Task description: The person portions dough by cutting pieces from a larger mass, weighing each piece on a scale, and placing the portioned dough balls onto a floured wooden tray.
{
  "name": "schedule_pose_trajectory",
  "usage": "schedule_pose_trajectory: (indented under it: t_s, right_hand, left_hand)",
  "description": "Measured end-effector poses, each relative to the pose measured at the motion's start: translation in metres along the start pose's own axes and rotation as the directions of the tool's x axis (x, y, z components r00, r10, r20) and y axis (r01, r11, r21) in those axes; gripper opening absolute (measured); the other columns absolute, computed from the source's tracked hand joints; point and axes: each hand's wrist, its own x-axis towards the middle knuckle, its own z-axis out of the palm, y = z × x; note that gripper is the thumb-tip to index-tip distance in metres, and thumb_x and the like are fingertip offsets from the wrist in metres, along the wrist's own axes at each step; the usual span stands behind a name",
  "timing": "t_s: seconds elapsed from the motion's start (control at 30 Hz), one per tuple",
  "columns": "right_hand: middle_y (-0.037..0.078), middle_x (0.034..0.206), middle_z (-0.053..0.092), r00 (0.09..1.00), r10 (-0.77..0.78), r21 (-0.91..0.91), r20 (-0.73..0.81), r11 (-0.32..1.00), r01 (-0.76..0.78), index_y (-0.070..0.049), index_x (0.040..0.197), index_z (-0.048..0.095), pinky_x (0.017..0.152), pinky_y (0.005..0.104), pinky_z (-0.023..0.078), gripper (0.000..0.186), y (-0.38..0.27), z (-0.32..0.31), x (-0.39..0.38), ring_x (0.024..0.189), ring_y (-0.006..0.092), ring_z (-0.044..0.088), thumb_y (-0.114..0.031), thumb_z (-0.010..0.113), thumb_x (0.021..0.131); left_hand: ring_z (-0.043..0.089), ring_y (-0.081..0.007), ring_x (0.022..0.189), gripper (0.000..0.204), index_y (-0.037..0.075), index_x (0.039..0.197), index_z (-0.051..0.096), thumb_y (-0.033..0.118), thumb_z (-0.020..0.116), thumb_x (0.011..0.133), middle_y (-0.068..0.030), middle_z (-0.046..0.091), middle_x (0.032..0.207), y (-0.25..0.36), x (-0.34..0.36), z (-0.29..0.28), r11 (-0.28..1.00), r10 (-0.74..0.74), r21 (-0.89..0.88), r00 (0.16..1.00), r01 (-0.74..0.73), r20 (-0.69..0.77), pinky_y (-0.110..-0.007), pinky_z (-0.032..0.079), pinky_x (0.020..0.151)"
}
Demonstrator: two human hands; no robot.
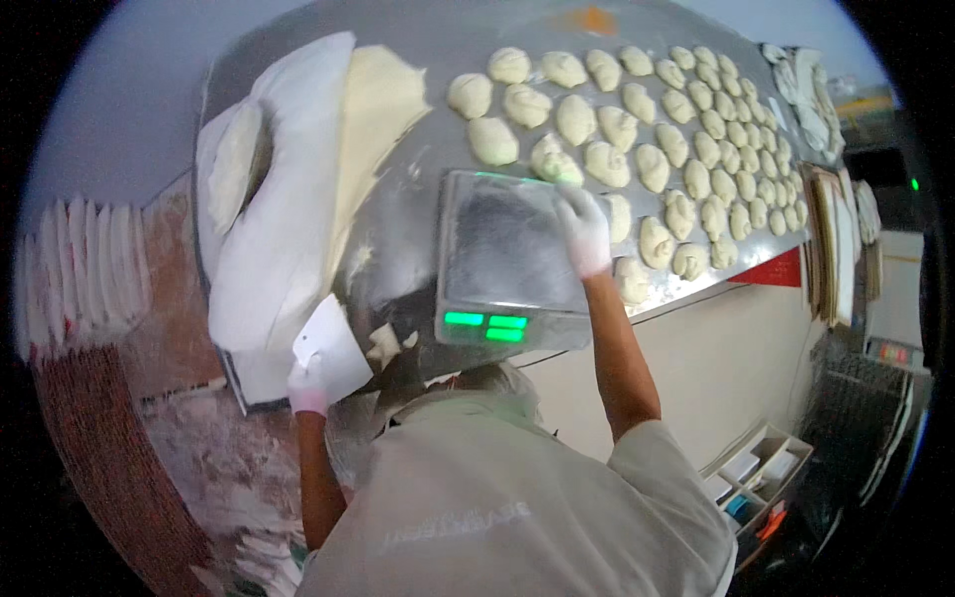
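Observation:
My left hand, white-gloved, grips a flat white dough scraper with a small hole, at the near end of the dough sheet. A large pale sheet of dough lies on the left side of the table, mostly under a white cloth. My right hand, also gloved, reaches over the right edge of a digital scale with green lit displays. Its fingertips are closed at the near edge of a dough piece just beyond the scale; their exact hold is partly hidden. No dough rests on the scale's plate.
Many shaped dough pieces fill the right side of the metal table. Small dough scraps lie left of the scale. Stacked white sacks stand at far left. An open box of sundries sits below right.

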Motion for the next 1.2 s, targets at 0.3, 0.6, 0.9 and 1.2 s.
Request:
schedule_pose_trajectory:
  t_s: [0.3, 0.6, 0.9, 1.2]
  right_hand:
    - [0.018, 0.115, 0.057, 0.616, 0.296, -0.016, 0.730, 0.909, -0.418, -0.002, 0.130, 0.042, 0.093, 0.0334, 0.042, 0.054, -0.025, 0.150, -0.198, 0.109, 0.0227, 0.053, -0.017, 0.060, 0.082]
    - [0.008, 0.077, 0.059, 0.853, 0.320, 0.200, 0.411, 0.882, -0.427, 0.000, 0.108, 0.054, 0.061, 0.0288, 0.049, 0.029, 0.021, 0.250, -0.227, 0.069, 0.0187, 0.059, -0.004, 0.055, 0.079]
    - [0.005, 0.086, 0.057, 0.869, 0.230, 0.313, 0.439, 0.867, -0.387, 0.003, 0.111, 0.051, 0.064, 0.0263, 0.048, 0.032, -0.035, 0.277, -0.190, 0.074, 0.0127, 0.056, -0.003, 0.056, 0.080]
    - [0.016, 0.094, 0.060, 0.902, 0.070, -0.099, 0.426, 0.995, -0.031, 0.003, 0.112, 0.048, 0.077, 0.0324, 0.047, 0.040, -0.022, 0.308, -0.186, 0.086, 0.0296, 0.059, -0.005, 0.058, 0.073]
  left_hand:
    - [0.059, -0.0189, 0.088, 0.029, -0.004, 0.106, 0.059, 0.019, 0.053, 0.089, -0.0110, 0.064, 0.098, -0.082, 0.017, 0.036, 0.999, 0.033, -0.043, 0.959, -0.022, 0.281, -0.031, 0.045, 0.081]
    - [0.061, -0.0214, 0.082, 0.028, -0.004, 0.101, 0.061, 0.020, 0.054, 0.088, -0.0126, 0.066, 0.091, -0.096, 0.048, 0.030, 0.954, 0.050, -0.297, 0.953, 0.043, 0.299, -0.032, 0.046, 0.077]
    - [0.058, -0.0271, 0.095, 0.032, -0.002, 0.108, 0.059, 0.024, 0.049, 0.090, -0.0167, 0.062, 0.103, -0.049, 0.087, -0.092, 0.951, 0.239, 0.148, 0.949, -0.272, 0.204, -0.034, 0.044, 0.084]
    - [0.056, -0.0363, 0.093, 0.026, 0.002, 0.095, 0.061, 0.023, 0.052, 0.084, -0.0187, 0.061, 0.095, -0.015, 0.088, -0.103, 0.419, 0.367, 0.730, 0.836, -0.540, 0.408, -0.045, 0.044, 0.081]
